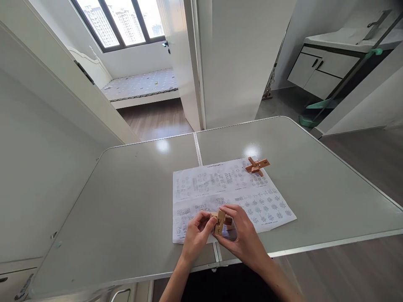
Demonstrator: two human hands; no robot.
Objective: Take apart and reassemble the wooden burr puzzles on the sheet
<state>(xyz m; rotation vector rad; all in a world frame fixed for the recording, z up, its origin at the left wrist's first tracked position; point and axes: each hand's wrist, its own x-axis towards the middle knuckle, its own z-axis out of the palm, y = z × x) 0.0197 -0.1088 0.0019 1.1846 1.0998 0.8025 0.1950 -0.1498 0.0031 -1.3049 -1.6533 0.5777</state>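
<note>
A grey folding table (126,201) fills the middle of the frame. On it, right of centre, lies a printed instruction sheet (245,201). At the sheet's upper right corner rests a wooden cross piece (257,165). Low in the centre, the left hand (195,235) and right hand (241,235) both pinch a wooden puzzle block (219,221) above the sheet's lower edge.

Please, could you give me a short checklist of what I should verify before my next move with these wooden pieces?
1. Left hand and right hand both hold the wooden pieces: ok.
2. Pieces are over the table, inside its near edge: ok.
3. Paper sheet lies flat: ok.
4. Wooden cross rests on the sheet's far corner, apart from both hands: ok.
5. How the held pieces join: cannot tell, the hands hide it.
</note>
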